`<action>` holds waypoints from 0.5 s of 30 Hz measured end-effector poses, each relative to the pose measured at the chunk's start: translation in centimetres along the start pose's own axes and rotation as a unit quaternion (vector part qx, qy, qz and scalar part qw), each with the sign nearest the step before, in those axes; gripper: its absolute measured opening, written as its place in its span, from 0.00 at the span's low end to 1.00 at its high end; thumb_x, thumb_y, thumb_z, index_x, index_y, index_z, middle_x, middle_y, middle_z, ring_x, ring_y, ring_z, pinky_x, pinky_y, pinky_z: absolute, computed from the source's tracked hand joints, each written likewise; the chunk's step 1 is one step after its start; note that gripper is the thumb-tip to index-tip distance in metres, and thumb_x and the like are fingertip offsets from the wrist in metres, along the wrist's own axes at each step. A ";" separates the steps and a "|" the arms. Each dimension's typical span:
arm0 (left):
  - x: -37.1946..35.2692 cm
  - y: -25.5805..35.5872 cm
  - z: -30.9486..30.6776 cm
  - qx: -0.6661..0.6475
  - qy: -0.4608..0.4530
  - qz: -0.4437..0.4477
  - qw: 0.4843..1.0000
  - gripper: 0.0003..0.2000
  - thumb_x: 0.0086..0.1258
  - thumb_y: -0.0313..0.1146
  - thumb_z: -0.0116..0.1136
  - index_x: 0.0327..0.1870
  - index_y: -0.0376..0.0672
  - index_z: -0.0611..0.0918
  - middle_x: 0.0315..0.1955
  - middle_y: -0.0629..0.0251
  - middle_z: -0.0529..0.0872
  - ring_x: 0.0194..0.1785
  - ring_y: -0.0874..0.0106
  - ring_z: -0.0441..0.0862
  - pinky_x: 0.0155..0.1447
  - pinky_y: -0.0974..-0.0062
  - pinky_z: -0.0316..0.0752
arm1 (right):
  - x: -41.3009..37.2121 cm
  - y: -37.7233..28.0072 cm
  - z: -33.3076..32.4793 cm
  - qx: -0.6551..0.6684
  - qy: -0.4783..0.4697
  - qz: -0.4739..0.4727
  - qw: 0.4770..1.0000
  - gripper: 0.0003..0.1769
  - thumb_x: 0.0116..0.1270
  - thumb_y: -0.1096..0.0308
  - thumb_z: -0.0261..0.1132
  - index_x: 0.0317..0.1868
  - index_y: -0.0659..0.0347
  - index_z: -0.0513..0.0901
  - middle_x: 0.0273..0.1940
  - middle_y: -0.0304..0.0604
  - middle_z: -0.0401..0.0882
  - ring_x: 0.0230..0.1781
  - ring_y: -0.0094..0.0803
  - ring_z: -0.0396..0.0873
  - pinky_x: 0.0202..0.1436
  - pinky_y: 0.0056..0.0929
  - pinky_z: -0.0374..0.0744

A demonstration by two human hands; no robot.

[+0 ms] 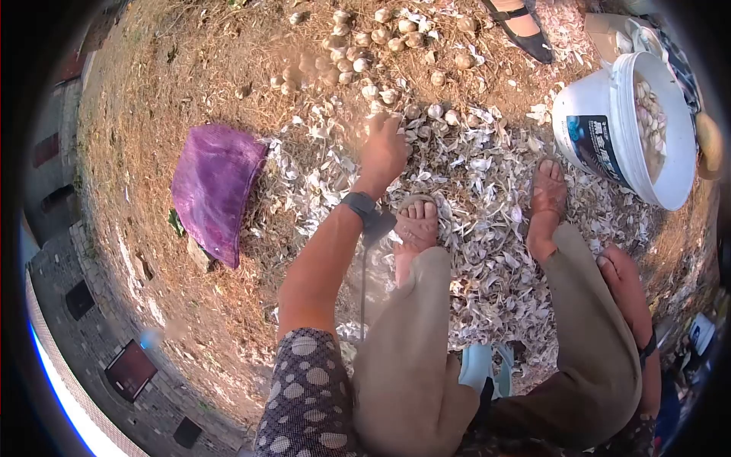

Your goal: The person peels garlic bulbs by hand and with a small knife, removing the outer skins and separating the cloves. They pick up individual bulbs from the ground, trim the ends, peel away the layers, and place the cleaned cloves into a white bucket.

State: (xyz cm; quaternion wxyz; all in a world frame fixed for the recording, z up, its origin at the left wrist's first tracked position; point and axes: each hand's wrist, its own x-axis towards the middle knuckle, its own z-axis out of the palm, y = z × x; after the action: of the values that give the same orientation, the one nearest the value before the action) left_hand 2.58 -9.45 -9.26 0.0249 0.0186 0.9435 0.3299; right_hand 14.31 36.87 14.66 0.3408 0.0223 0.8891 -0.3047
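Observation:
My left hand (383,152) reaches forward over the peelings, just short of the pile of garlic bulbs (354,53). Its fingers are curled together, and whatever they hold is hidden. Close to the fingertips lie more garlic bulbs (388,97). My right hand (620,278) is beside my right shin, with the fingers curled and the thumb against them; I cannot make out anything in it. White garlic skins (487,228) cover the ground around my feet.
A white bucket (594,99) with garlic cloves (649,126) inside tilts at the right. A purple mesh bag (215,183) lies to the left. Another person's shoe (537,46) is at the top. Behind it stands a cardboard box (604,34). A stone wall (76,289) runs along the far left.

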 end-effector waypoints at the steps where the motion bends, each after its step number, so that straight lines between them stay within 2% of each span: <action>1: -0.1 -0.4 0.3 0.003 -0.004 0.005 1.000 0.15 0.72 0.29 0.59 0.59 0.43 0.81 0.61 0.47 0.79 0.58 0.45 0.83 0.57 0.54 0.81 | -0.8 -0.1 -1.4 -0.074 -0.020 -0.033 0.996 0.07 0.74 0.71 0.62 0.40 0.67 0.76 0.33 0.49 0.72 0.35 0.38 0.74 0.43 0.40 0.74; 2: -0.4 -0.9 0.4 0.013 -0.035 0.014 0.999 0.17 0.72 0.27 0.58 0.61 0.43 0.79 0.63 0.46 0.76 0.56 0.43 0.83 0.58 0.52 0.82 | -1.5 -0.3 -3.1 -0.147 -0.041 -0.064 0.986 0.06 0.74 0.72 0.63 0.41 0.66 0.77 0.33 0.48 0.73 0.35 0.37 0.74 0.43 0.40 0.74; 4: -1.6 -1.1 0.9 0.029 -0.051 -0.014 0.998 0.16 0.72 0.27 0.57 0.60 0.41 0.79 0.63 0.44 0.75 0.55 0.42 0.83 0.57 0.51 0.82 | -3.1 -1.4 -7.2 -0.203 0.025 -0.063 0.977 0.07 0.76 0.71 0.61 0.43 0.68 0.79 0.38 0.50 0.77 0.41 0.39 0.77 0.49 0.42 0.75; 5: -2.5 -1.1 0.8 0.038 -0.062 -0.028 0.997 0.16 0.72 0.26 0.57 0.60 0.41 0.79 0.63 0.43 0.75 0.55 0.41 0.83 0.57 0.50 0.82 | -3.8 -2.7 -10.2 -0.194 0.081 -0.024 0.977 0.07 0.77 0.71 0.61 0.44 0.68 0.79 0.39 0.50 0.79 0.42 0.39 0.79 0.49 0.42 0.75; 6: -3.2 -0.8 0.3 0.048 -0.071 -0.019 0.996 0.16 0.71 0.26 0.57 0.59 0.40 0.79 0.63 0.41 0.75 0.55 0.40 0.83 0.56 0.50 0.82 | -3.2 -4.3 -12.4 -0.184 0.142 0.013 0.973 0.07 0.77 0.71 0.61 0.44 0.69 0.80 0.40 0.50 0.80 0.42 0.39 0.80 0.49 0.42 0.76; 7: -3.8 -0.5 0.0 0.046 -0.069 -0.023 0.996 0.16 0.71 0.25 0.57 0.59 0.40 0.79 0.63 0.41 0.75 0.54 0.40 0.83 0.55 0.50 0.82 | -2.5 -4.1 -13.2 -0.128 0.311 -0.010 0.942 0.06 0.76 0.73 0.62 0.44 0.69 0.80 0.38 0.47 0.78 0.39 0.36 0.78 0.45 0.39 0.75; 9: -5.3 -0.8 0.6 0.032 -0.065 -0.033 0.997 0.15 0.71 0.25 0.57 0.58 0.40 0.79 0.62 0.41 0.75 0.53 0.40 0.83 0.55 0.50 0.82 | -2.0 -6.5 -15.1 -0.091 0.445 -0.093 0.886 0.07 0.76 0.72 0.63 0.44 0.69 0.81 0.40 0.47 0.79 0.38 0.35 0.78 0.43 0.34 0.76; 11: -6.6 -0.1 0.6 -0.005 -0.040 -0.025 0.999 0.14 0.71 0.26 0.58 0.57 0.40 0.80 0.63 0.42 0.76 0.52 0.40 0.83 0.54 0.50 0.82 | -1.9 -13.9 -17.4 -0.144 0.385 -0.219 0.885 0.12 0.80 0.65 0.64 0.46 0.68 0.83 0.48 0.51 0.85 0.42 0.35 0.83 0.46 0.32 0.80; 13: -7.8 0.8 -0.1 -0.023 -0.009 -0.032 0.999 0.13 0.72 0.26 0.59 0.56 0.39 0.80 0.63 0.42 0.76 0.52 0.40 0.84 0.54 0.50 0.82 | -0.1 -16.6 -16.9 -0.139 0.355 -0.270 0.884 0.12 0.79 0.65 0.65 0.45 0.67 0.85 0.43 0.48 0.85 0.37 0.32 0.81 0.42 0.30 0.77; 14: -8.5 0.3 0.3 -0.040 0.027 -0.006 0.999 0.15 0.72 0.29 0.59 0.59 0.47 0.80 0.58 0.46 0.80 0.47 0.42 0.85 0.47 0.49 0.82 | 1.0 -17.8 -16.5 -0.132 0.338 -0.293 0.885 0.11 0.79 0.65 0.66 0.44 0.67 0.86 0.40 0.47 0.85 0.34 0.30 0.80 0.40 0.29 0.76; 15: -9.0 0.5 0.0 -0.079 -0.026 -0.055 0.995 0.15 0.72 0.30 0.60 0.59 0.46 0.80 0.54 0.46 0.81 0.47 0.42 0.85 0.47 0.49 0.81 | 2.2 -19.1 -16.1 -0.166 0.316 -0.315 0.880 0.11 0.79 0.64 0.66 0.45 0.66 0.86 0.41 0.47 0.85 0.34 0.31 0.80 0.40 0.29 0.76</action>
State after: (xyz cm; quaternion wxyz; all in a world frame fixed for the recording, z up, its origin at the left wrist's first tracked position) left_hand 11.60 -9.55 -8.64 0.0692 -0.0265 0.9131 0.4010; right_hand -1.66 29.97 32.72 -0.0733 -0.2203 0.9472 -0.2211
